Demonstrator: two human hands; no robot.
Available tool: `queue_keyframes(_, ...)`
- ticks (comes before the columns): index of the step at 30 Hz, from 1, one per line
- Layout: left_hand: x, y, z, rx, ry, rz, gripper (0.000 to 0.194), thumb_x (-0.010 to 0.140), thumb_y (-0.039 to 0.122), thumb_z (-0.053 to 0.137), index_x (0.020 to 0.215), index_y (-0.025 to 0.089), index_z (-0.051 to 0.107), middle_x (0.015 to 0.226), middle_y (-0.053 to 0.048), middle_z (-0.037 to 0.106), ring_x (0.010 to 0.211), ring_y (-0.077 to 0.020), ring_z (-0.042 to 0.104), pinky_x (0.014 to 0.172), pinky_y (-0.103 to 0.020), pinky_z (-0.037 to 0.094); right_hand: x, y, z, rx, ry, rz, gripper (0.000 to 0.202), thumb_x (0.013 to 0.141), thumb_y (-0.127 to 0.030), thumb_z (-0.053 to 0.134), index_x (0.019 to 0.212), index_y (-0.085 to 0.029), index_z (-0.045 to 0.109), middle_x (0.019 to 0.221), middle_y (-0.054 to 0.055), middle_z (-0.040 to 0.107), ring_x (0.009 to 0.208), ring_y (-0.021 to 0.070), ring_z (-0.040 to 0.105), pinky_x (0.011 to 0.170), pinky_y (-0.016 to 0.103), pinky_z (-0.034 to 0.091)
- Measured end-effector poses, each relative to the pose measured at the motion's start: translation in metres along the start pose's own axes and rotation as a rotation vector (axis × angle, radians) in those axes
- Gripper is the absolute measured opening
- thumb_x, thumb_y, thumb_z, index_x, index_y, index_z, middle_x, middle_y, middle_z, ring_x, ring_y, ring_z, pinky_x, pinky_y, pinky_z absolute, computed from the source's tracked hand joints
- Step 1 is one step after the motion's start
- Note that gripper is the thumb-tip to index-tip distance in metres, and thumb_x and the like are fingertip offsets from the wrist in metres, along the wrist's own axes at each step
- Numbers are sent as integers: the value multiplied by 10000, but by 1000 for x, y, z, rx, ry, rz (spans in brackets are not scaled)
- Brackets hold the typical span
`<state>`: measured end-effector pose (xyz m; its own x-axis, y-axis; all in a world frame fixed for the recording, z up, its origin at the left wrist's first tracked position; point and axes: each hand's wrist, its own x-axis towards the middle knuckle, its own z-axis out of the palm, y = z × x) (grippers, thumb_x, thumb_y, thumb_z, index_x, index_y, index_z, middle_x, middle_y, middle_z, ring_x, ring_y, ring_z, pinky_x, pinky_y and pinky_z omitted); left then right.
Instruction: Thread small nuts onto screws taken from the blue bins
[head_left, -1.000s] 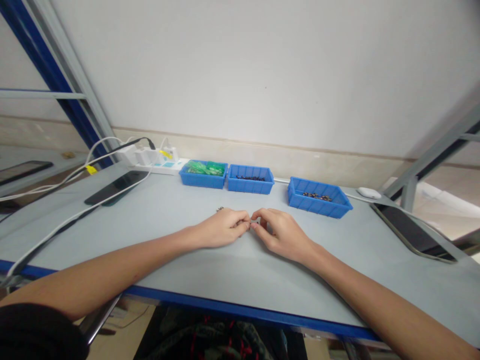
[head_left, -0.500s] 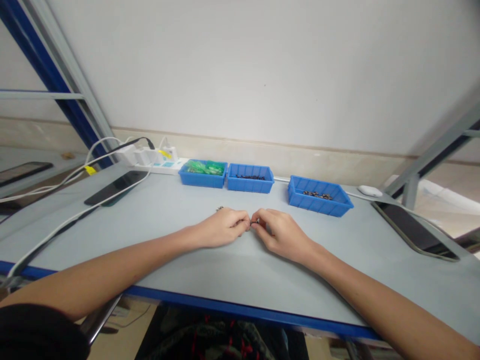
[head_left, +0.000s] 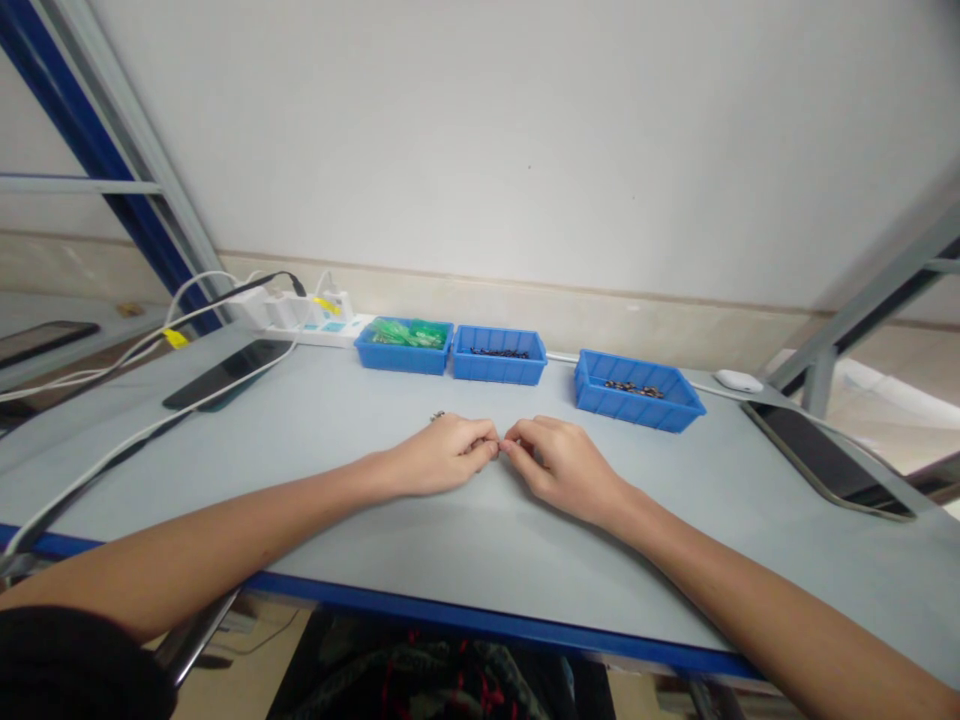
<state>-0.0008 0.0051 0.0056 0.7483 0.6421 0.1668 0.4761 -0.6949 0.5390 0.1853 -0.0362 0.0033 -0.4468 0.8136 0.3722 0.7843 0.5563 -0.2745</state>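
My left hand [head_left: 450, 453] and my right hand [head_left: 559, 462] meet fingertip to fingertip over the middle of the grey table [head_left: 480, 550]. Both are closed in a pinch. Whatever lies between the fingers is small and almost wholly covered, so I cannot name it. Just behind my left hand, a few small metallic pieces [head_left: 436, 415] show past the knuckles. Beyond the hands, one blue bin [head_left: 499, 370] holds small dark pieces, and another blue bin [head_left: 637, 405] to the right holds small brownish metal pieces.
A third blue bin [head_left: 403, 358] contains green plastic packets. At the back left stands a power strip [head_left: 322, 335] with plugs and cables. Phones lie on the left [head_left: 229, 375] and on the right [head_left: 821, 460], with a white case [head_left: 739, 381] near the wall.
My fingertips have drawn slightly closer together, and the dark piece seen between them before is now mostly covered. The view has shifted a little.
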Motion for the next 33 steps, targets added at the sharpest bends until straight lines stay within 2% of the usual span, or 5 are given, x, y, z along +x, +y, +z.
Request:
queue_keyframes(5, 0, -2, 1, -10, 9, 7, 230, 881, 240, 401, 706, 167, 531, 627, 25, 551, 592, -110, 497, 556, -214, 312, 0, -1, -1, 30, 11, -7, 127, 848, -248, 504, 912, -176, 586, 702, 14, 608, 638, 140, 537, 603, 251, 339)
queue_keyframes(10, 0, -2, 2, -26, 9, 19, 211, 871, 212, 405, 716, 166, 541, 627, 28, 553, 595, -106, 500, 564, -210, 319, -1, 0, 0, 19, 11, -27, 108, 845, -195, 480, 868, -166, 581, 726, 27, 610, 666, 146, 540, 618, 253, 347)
queue_keyframes(19, 1, 0, 1, 4, 4, 6, 224, 879, 229, 408, 731, 164, 563, 611, 26, 545, 598, -115, 502, 559, -220, 314, 0, -1, 1, -24, -6, -4, 215, 891, -248, 427, 791, -166, 599, 697, 45, 608, 642, 150, 536, 607, 260, 344)
queue_keyframes(25, 0, -2, 1, 16, 17, 19, 252, 897, 247, 395, 712, 163, 544, 636, 22, 560, 607, -110, 510, 567, -218, 309, 0, -1, -2, 37, 30, -3, 151, 850, -253, 499, 954, -172, 574, 740, 24, 622, 665, 146, 551, 625, 255, 357)
queue_keyframes(33, -1, 2, 0, 17, 8, 31, 231, 888, 207, 401, 739, 164, 571, 627, 21, 567, 608, -113, 518, 575, -217, 319, 1, 2, 2, -3, -22, -33, 163, 879, -206, 440, 852, -168, 597, 756, 47, 628, 692, 154, 552, 637, 259, 368)
